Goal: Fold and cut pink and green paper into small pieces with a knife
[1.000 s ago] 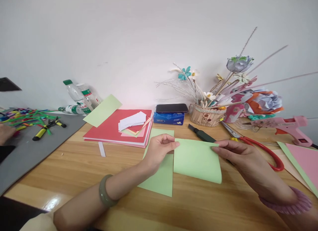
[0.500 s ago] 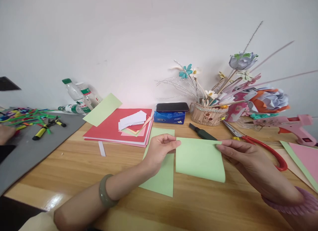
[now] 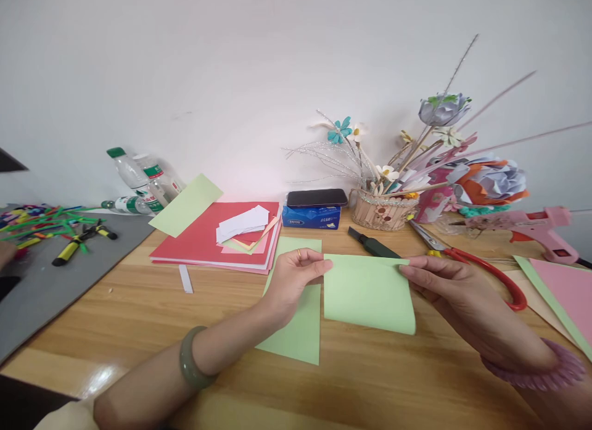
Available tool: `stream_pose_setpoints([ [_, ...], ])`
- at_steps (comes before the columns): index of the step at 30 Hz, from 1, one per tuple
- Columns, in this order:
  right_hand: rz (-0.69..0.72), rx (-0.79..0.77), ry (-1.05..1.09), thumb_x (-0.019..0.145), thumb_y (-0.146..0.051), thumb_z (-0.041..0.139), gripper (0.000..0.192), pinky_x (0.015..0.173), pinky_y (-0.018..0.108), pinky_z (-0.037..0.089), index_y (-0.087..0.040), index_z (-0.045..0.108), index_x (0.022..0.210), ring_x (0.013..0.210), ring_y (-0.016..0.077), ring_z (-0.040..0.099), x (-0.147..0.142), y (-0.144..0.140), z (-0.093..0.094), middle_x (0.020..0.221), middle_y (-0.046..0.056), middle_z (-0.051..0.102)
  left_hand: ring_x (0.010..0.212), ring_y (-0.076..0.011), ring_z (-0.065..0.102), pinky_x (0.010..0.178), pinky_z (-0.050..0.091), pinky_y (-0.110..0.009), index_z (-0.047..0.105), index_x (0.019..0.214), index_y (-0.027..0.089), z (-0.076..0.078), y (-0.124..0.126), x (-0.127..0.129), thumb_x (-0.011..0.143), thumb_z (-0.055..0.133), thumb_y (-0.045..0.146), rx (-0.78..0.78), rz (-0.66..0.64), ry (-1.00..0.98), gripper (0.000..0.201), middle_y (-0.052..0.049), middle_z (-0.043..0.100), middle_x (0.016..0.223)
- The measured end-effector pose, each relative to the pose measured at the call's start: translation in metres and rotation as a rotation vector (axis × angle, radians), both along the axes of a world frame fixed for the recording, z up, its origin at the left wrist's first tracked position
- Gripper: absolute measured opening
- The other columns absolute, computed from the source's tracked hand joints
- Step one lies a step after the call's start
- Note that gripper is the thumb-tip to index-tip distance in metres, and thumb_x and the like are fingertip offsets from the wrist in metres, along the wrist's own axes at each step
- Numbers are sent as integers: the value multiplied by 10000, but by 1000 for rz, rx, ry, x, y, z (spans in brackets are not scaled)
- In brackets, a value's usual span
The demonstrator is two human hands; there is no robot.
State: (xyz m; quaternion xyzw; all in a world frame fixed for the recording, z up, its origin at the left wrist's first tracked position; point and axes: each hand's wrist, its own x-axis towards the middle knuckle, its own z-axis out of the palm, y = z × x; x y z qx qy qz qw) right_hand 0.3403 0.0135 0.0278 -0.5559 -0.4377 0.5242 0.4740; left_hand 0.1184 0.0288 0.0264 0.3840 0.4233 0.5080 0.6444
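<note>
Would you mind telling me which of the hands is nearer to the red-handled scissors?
Right. The right hand lies just beside the red-handled scissors; the left hand is farther left.

A paper-craft workroom: coloured card stack [image 3: 208, 242], glue gun [image 3: 536, 227], scissors [image 3: 481, 269] and paper flowers [image 3: 490, 180] crowd the wooden counter [image 3: 139, 319].

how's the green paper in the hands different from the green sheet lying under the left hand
The folded green paper is doubled over, pinched at its top corners by the left hand and right hand; the flat green sheet lies single, unheld. The folded one looks wider than tall, the flat one taller. Both are the same pale green.
</note>
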Motion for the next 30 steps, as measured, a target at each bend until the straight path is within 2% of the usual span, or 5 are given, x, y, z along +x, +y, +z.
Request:
stream_pose_setpoints([
  [8, 22, 85, -84, 571, -461, 764, 249, 672, 286, 473, -260, 694, 700, 728, 160, 594, -1, 0, 4, 751, -2, 682, 613, -94, 538, 645, 442, -245, 634, 624, 160, -2, 1, 0, 527, 816, 267, 51, 11, 19, 232, 28, 602, 615],
  [14, 77, 229, -231, 637, -436, 729, 161, 682, 278, 464, -282, 701, 675, 734, 160, 570, 2, -2, 14, 770, 2, 657, 651, -106, 499, 607, 396, -232, 685, 608, 200, -3, 10, -8, 600, 778, 225, 421, -16, 212, 97, 11, 558, 690],
  [17, 169, 401, -337, 664, -400, 711, 107, 679, 280, 462, -293, 708, 667, 762, 173, 568, 11, -7, 16, 774, 16, 642, 655, -115, 492, 559, 382, -229, 723, 666, 227, -1, 14, -19, 672, 742, 227, 688, -152, 339, 20, -8, 520, 733],
  [23, 600, 684, -781, 873, -262, 470, 208, 685, 322, 471, -249, 677, 857, 824, 184, 573, 26, -31, -1, 897, 75, 627, 752, -174, 542, 679, 433, -290, 733, 712, 246, -11, 7, -28, 806, 592, 224, 1049, -597, 736, 170, -73, 639, 811],
  [30, 783, 677, -927, 915, -218, 382, 254, 678, 302, 455, -211, 630, 861, 801, 162, 563, 24, -37, -14, 852, 67, 609, 904, -210, 579, 764, 429, -309, 713, 744, 264, -18, 1, -21, 860, 502, 226, 1049, -812, 901, 244, -67, 700, 874],
])
